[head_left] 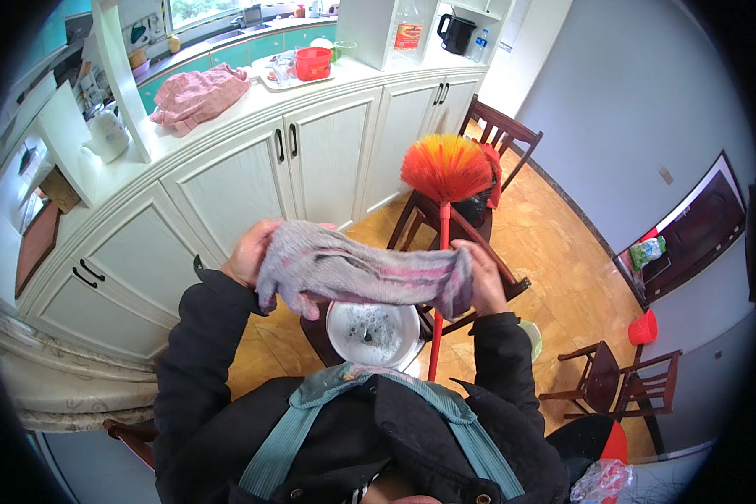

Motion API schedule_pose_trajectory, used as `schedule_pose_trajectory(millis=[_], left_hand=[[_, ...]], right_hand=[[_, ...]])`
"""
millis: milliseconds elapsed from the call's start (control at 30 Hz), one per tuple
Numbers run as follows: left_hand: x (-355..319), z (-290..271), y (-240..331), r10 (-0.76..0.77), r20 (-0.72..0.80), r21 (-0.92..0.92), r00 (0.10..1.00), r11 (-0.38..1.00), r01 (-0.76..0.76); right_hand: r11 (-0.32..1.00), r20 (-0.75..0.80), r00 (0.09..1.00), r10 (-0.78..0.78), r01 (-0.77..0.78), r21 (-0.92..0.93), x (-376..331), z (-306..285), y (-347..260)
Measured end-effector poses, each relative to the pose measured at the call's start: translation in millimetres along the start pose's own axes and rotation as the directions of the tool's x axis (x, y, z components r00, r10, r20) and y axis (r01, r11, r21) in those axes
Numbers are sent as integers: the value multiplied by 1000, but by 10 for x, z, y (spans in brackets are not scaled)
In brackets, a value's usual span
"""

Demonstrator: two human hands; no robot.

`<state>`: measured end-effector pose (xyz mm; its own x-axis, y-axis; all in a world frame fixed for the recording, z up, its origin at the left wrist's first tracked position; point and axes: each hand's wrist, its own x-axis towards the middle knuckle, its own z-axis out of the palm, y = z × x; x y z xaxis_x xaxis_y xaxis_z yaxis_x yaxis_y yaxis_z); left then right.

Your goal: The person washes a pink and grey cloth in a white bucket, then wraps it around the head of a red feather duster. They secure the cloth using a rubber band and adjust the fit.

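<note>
A grey cloth with pink stripes (361,267) is stretched between my two hands, held up in front of my chest. My left hand (250,254) grips its left end, the fingers partly hidden behind the fabric. The other end is in my right hand (483,281), closed around the bunched edge. Just below the cloth stands a white basin (375,334) with sudsy water and a dark spot in its middle. Close beside my right hand rises a duster with a red pole (443,252) and a round orange-red bristle head (448,168).
A white cabinet (328,151) curves along the far side, bearing a pink cloth (200,97) and a red container (313,64). Behind the duster is a dark wooden chair (512,134). Another wooden chair (601,378) and a red bucket (643,328) stand at the right.
</note>
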<state>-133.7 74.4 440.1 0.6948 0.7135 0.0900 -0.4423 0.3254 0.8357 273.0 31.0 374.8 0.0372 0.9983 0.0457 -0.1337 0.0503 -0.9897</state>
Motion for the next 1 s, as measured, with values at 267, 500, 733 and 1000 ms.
schedule_pose_trajectory(millis=[267, 500, 733, 1000], left_hand=[[262, 524, 106, -74, 115, 608, 991, 793, -12], [183, 88, 183, 119, -149, 795, 982, 605, 47], [156, 20, 206, 343, -205, 965, 917, 225, 132], [445, 29, 256, 648, -214, 834, 731, 510, -209]], right_hand=[[825, 422, 887, 188, 90, -558, 129, 274, 307], [889, 267, 962, 52, 77, -451, 235, -216, -103], [973, 129, 969, -210, 195, 124, 110, -399, -888], [655, 131, 924, -358, 349, -671, 119, -288, -1460]])
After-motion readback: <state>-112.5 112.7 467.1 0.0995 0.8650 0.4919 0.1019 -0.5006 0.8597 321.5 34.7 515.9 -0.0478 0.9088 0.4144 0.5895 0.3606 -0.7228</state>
